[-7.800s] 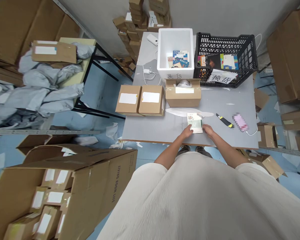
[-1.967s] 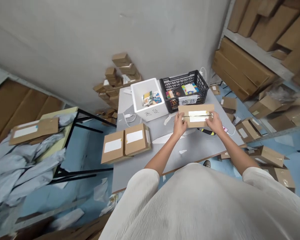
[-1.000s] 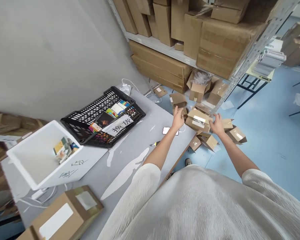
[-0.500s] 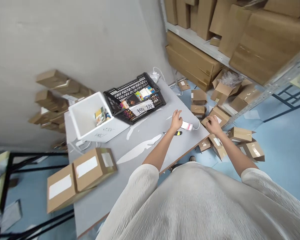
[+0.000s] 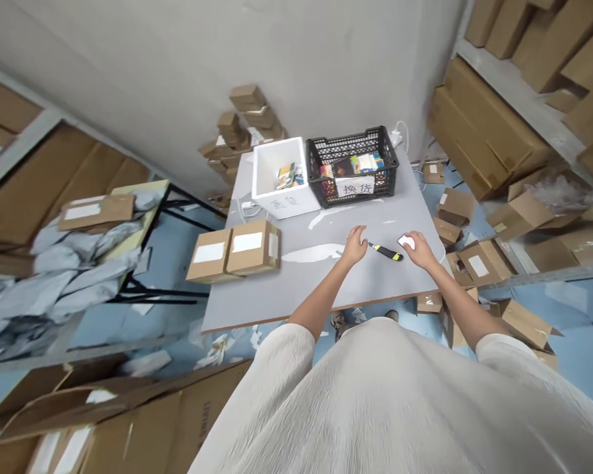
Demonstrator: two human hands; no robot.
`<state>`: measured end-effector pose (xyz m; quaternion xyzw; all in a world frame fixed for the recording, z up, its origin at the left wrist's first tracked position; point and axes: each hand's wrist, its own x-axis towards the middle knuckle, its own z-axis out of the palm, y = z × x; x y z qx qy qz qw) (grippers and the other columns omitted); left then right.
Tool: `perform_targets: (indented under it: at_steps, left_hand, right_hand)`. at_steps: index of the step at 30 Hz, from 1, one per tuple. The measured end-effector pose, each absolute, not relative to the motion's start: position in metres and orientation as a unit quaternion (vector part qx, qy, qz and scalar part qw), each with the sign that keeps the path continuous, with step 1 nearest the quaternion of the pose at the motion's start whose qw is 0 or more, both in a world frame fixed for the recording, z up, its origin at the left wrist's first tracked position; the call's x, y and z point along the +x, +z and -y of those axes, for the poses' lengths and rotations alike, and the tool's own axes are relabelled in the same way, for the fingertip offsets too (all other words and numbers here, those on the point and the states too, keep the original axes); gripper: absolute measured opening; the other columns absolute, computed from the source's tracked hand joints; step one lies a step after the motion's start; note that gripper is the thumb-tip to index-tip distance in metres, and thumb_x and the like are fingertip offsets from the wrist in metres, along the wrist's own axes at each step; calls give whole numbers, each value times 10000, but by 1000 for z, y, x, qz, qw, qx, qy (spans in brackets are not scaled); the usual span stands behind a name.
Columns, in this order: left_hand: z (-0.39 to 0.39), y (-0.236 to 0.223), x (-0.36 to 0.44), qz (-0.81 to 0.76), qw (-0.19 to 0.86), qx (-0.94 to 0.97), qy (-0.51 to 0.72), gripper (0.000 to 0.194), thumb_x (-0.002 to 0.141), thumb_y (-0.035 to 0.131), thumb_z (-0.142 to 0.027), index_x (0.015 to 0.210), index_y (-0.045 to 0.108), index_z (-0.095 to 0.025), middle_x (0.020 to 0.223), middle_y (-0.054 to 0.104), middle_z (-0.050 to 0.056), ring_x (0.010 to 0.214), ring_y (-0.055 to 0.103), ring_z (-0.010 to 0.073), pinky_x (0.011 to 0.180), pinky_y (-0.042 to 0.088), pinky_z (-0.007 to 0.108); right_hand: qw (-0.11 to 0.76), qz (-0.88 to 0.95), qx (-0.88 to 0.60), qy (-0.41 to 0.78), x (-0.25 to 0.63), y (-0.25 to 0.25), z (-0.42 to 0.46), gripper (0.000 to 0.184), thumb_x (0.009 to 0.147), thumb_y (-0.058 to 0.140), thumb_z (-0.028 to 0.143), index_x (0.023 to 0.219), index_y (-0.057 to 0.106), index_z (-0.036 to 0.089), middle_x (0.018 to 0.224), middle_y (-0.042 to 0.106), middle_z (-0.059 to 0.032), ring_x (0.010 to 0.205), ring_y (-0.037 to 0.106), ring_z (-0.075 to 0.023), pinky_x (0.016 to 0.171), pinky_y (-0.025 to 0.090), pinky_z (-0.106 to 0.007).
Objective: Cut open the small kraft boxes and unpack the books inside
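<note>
My right hand (image 5: 419,249) is curled over the right part of a phone (image 5: 404,241) with a bright screen; the hand covers the rest of it. Over the table, my left hand (image 5: 356,246) is held with its fingers apart and nothing between them. Between my hands lies a utility knife (image 5: 387,252) with a black and yellow handle, its tip pointing toward the left hand.
On the grey table (image 5: 257,303) stand a white foam box (image 5: 296,203), a black crate (image 5: 358,197) of colourful small packs and two cardboard cartons (image 5: 250,250). Floor boxes (image 5: 454,206) and shelving (image 5: 518,72) flank it at right; grey parcels (image 5: 93,280) lie left.
The view has swung left, showing more of the left side. My right hand has come in from beyond the table's edge onto the phone. My left hand is farther left of the knife.
</note>
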<state>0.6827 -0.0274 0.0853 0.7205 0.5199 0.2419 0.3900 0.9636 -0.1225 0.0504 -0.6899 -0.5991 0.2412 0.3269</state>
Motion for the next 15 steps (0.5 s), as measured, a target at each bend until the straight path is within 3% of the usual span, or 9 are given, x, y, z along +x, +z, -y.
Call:
perform_targets:
  at_steps: [15]
  left_hand:
    - [38,59,422,-622,347,629,311,570,951,581,-141,1514,629,-216,1665,545,146,1619,465,297,1382,359,499]
  right_hand:
    - [236,723,-568,315,718,54,37,417,978,581,394,1344,692,227,1459,663,-164,1328,654,-336,1213,498,-578]
